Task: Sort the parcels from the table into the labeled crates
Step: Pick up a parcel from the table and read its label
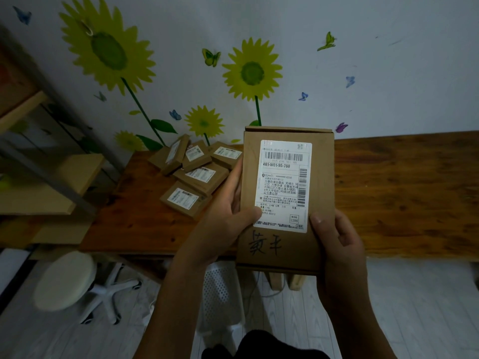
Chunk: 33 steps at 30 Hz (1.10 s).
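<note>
A brown cardboard parcel [277,244] with a white shipping label and handwritten black characters is held up in front of me, above the table's front edge. My left hand [223,216] grips its left side, thumb lying on the label's lower corner. My right hand [337,239] grips the lower right side, thumb on the front face. Several smaller labeled cardboard parcels [197,174] lie in a loose pile at the back left of the wooden table [401,193]. No labeled crate is in view.
A wooden shelf unit [51,182] stands at the left. A white round stool [64,281] on a wheeled base sits on the floor at the lower left. A white perforated bin [220,294] stands under the table. A sunflower-decorated wall is behind.
</note>
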Each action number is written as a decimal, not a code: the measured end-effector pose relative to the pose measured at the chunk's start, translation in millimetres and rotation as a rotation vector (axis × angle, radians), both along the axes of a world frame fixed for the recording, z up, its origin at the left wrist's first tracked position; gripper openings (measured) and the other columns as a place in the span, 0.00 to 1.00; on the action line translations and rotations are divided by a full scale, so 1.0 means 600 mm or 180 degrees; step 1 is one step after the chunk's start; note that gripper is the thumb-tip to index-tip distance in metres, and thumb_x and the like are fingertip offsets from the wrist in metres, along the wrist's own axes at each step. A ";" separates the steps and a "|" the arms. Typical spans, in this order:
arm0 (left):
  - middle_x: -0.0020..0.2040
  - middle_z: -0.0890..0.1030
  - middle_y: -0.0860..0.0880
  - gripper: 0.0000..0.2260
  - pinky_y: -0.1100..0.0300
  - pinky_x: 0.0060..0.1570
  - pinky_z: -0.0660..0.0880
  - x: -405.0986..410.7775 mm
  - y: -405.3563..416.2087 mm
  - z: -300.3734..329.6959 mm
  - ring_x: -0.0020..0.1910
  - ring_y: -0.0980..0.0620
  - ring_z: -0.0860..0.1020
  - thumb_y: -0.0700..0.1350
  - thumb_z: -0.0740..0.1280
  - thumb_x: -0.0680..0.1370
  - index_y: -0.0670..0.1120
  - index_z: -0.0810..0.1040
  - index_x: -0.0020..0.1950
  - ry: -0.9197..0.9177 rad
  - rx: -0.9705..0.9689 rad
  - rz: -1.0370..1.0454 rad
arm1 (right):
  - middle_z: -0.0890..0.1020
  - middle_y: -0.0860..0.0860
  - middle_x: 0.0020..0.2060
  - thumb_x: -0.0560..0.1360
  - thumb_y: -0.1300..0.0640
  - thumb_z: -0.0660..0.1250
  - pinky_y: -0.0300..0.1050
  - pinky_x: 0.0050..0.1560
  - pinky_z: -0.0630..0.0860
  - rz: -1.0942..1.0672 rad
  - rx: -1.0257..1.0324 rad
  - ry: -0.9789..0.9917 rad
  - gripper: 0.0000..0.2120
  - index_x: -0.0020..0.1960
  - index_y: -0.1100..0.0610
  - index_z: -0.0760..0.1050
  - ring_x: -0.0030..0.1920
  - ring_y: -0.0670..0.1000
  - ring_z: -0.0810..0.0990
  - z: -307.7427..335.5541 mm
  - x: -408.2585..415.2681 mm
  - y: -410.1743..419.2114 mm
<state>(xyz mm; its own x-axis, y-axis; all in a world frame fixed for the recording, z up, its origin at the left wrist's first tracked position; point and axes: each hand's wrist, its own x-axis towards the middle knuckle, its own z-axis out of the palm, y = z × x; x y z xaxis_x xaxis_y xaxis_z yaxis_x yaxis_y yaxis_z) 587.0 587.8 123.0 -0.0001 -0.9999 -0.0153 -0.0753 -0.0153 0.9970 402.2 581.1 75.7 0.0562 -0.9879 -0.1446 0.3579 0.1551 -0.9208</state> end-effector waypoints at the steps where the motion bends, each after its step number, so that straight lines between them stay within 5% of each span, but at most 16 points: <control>1: 0.67 0.76 0.62 0.37 0.59 0.57 0.79 0.001 0.001 -0.001 0.67 0.57 0.76 0.37 0.66 0.75 0.64 0.55 0.75 0.0008 0.0006 -0.0009 | 0.86 0.52 0.55 0.59 0.32 0.78 0.51 0.44 0.85 0.0001 0.0012 -0.0008 0.43 0.66 0.53 0.75 0.52 0.57 0.87 0.000 0.000 0.000; 8: 0.71 0.73 0.58 0.42 0.58 0.57 0.79 0.005 0.004 -0.002 0.67 0.56 0.77 0.38 0.66 0.74 0.59 0.48 0.81 0.0014 0.0105 -0.0147 | 0.86 0.53 0.55 0.64 0.36 0.76 0.52 0.45 0.85 0.0003 0.0053 -0.0040 0.38 0.67 0.55 0.74 0.53 0.58 0.86 -0.003 0.000 -0.001; 12: 0.68 0.75 0.61 0.42 0.59 0.55 0.79 0.006 0.003 -0.002 0.66 0.56 0.77 0.37 0.66 0.74 0.60 0.49 0.80 0.0051 0.0119 -0.0231 | 0.86 0.53 0.55 0.57 0.30 0.78 0.52 0.44 0.85 0.0001 0.0004 -0.0046 0.44 0.65 0.53 0.76 0.52 0.56 0.87 -0.004 0.002 -0.001; 14: 0.66 0.76 0.66 0.42 0.60 0.55 0.79 0.009 0.004 -0.004 0.66 0.58 0.77 0.38 0.69 0.73 0.62 0.50 0.79 0.0010 0.0155 -0.0279 | 0.86 0.53 0.54 0.63 0.36 0.77 0.49 0.44 0.85 -0.0023 0.0001 -0.0075 0.36 0.65 0.54 0.76 0.52 0.56 0.87 -0.007 0.002 -0.002; 17: 0.75 0.69 0.57 0.47 0.54 0.64 0.76 0.010 0.008 -0.006 0.71 0.55 0.73 0.43 0.72 0.71 0.58 0.46 0.82 -0.0067 0.0204 -0.0441 | 0.87 0.52 0.53 0.72 0.48 0.69 0.45 0.42 0.84 -0.0104 -0.0017 -0.0099 0.22 0.64 0.54 0.77 0.52 0.55 0.86 -0.010 0.000 -0.007; 24: 0.75 0.70 0.54 0.47 0.50 0.65 0.76 0.014 0.007 -0.016 0.70 0.52 0.74 0.40 0.71 0.72 0.57 0.45 0.82 0.0015 0.0286 -0.0552 | 0.87 0.51 0.52 0.71 0.48 0.68 0.45 0.40 0.84 -0.0128 -0.0014 -0.0011 0.24 0.65 0.54 0.76 0.51 0.53 0.87 -0.015 0.000 -0.007; 28: 0.60 0.83 0.56 0.33 0.54 0.53 0.81 0.005 0.006 -0.021 0.60 0.51 0.82 0.35 0.68 0.78 0.58 0.59 0.76 0.0262 0.0218 0.0027 | 0.86 0.51 0.53 0.72 0.47 0.68 0.50 0.43 0.83 -0.0102 0.0010 0.0082 0.24 0.65 0.54 0.76 0.51 0.54 0.87 -0.017 0.003 -0.008; 33: 0.48 0.87 0.49 0.14 0.53 0.38 0.82 0.008 -0.010 -0.022 0.44 0.47 0.86 0.38 0.68 0.79 0.54 0.71 0.60 0.0390 0.0105 0.1015 | 0.87 0.52 0.53 0.71 0.46 0.68 0.61 0.52 0.82 0.0025 0.0002 0.0261 0.26 0.67 0.53 0.75 0.52 0.55 0.86 -0.021 0.024 -0.001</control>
